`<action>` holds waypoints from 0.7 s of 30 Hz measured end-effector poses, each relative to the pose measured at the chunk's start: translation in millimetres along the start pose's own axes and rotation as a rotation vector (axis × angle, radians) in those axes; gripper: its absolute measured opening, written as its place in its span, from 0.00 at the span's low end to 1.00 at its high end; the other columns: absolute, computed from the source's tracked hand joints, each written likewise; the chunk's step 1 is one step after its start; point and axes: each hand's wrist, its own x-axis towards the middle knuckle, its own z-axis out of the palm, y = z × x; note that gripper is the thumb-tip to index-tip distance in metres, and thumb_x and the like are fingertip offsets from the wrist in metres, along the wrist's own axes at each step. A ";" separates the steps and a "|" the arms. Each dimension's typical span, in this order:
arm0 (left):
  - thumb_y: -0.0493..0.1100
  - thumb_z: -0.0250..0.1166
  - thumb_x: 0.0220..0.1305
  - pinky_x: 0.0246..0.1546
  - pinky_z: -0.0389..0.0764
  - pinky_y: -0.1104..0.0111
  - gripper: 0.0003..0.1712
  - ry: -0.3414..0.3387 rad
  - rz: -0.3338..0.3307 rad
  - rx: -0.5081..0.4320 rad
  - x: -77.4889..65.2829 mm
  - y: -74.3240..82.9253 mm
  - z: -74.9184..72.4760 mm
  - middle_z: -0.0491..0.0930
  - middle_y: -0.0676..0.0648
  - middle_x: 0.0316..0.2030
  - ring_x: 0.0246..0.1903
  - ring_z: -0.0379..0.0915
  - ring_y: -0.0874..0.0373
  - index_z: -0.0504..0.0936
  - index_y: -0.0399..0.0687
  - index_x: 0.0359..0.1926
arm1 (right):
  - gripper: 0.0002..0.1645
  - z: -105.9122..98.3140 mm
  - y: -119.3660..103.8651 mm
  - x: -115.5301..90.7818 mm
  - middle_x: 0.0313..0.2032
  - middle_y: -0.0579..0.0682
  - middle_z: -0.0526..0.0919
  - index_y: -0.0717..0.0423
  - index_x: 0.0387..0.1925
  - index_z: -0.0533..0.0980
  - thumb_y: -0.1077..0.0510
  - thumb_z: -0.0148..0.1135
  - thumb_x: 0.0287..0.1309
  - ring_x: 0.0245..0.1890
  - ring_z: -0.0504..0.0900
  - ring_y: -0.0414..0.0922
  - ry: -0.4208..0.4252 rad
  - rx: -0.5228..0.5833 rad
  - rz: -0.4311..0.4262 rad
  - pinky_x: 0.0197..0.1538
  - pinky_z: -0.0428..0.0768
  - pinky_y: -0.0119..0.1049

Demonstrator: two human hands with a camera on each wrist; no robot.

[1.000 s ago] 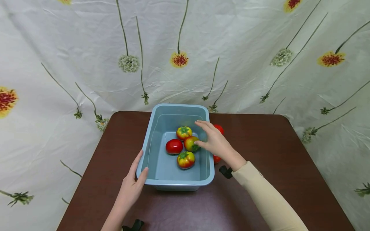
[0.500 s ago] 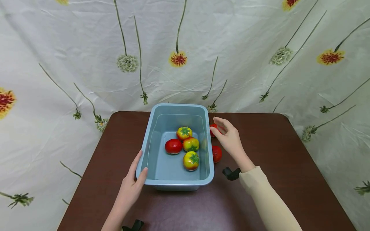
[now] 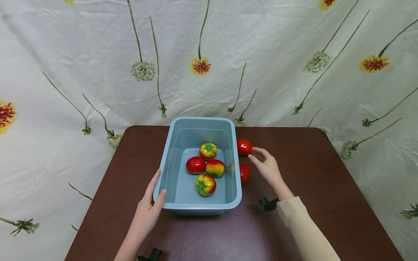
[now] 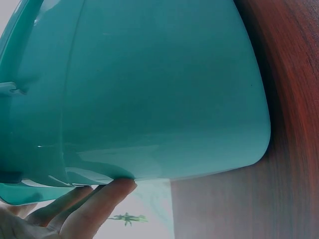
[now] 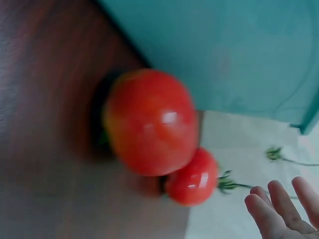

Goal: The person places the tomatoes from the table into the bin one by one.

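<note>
A light blue plastic bin (image 3: pixel 176 205) holds several glossy tomatoes: an all-red one (image 3: pixel 196 165), a red-yellow one (image 3: pixel 215 168) beside it, and yellow-red ones with green tops at the back (image 3: pixel 208 150) and front (image 3: pixel 205 185). My left hand (image 3: pixel 149 204) holds the bin's left rim near the front corner, thumb over the edge and fingers along the outer wall. Outside the right wall lie two red tomatoes, a far one (image 3: pixel 244 146) and a nearer one (image 3: pixel 245 173) partly hidden by the bin. My right hand (image 3: pixel 268 168) hovers beside them, fingers loosely bent, holding nothing.
The bin stands on a dark brown table (image 3: pixel 303 174), close to its far edge. Behind hangs a white cloth (image 3: pixel 277 47) printed with flowers. Black straps (image 3: pixel 269 204) show at both wrists.
My right hand has moved from over the bin to the right, past its wall and beside the red tomatoes outside. Inside, the front tomato and the red-yellow one have rolled. My left hand stays put.
</note>
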 end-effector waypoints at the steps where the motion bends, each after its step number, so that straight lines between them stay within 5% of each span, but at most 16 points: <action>1: 0.56 0.50 0.76 0.64 0.63 0.38 0.37 0.000 0.000 0.000 0.1 0.1 0.0 0.48 0.43 0.77 0.72 0.53 0.39 0.44 0.69 0.78 | 0.30 1.0 3.9 -0.3 0.65 0.57 0.74 0.56 0.66 0.69 0.50 0.61 0.67 0.65 0.73 0.54 -0.004 -0.007 0.014 0.64 0.73 0.50; 8: 0.54 0.50 0.76 0.64 0.61 0.38 0.37 0.002 0.006 -0.002 0.3 -0.5 -0.4 0.48 0.43 0.77 0.73 0.52 0.40 0.44 0.68 0.78 | 0.33 7.7 23.7 -1.3 0.67 0.59 0.71 0.56 0.67 0.68 0.48 0.61 0.65 0.64 0.73 0.58 -0.021 -0.081 0.071 0.62 0.75 0.52; 21: 0.54 0.50 0.76 0.64 0.61 0.38 0.37 -0.004 -0.007 -0.004 0.6 1.0 -1.0 0.48 0.43 0.77 0.72 0.52 0.40 0.43 0.68 0.78 | 0.38 23.3 33.2 -3.7 0.66 0.62 0.69 0.60 0.68 0.67 0.51 0.67 0.60 0.66 0.70 0.60 -0.064 -0.159 0.055 0.64 0.72 0.54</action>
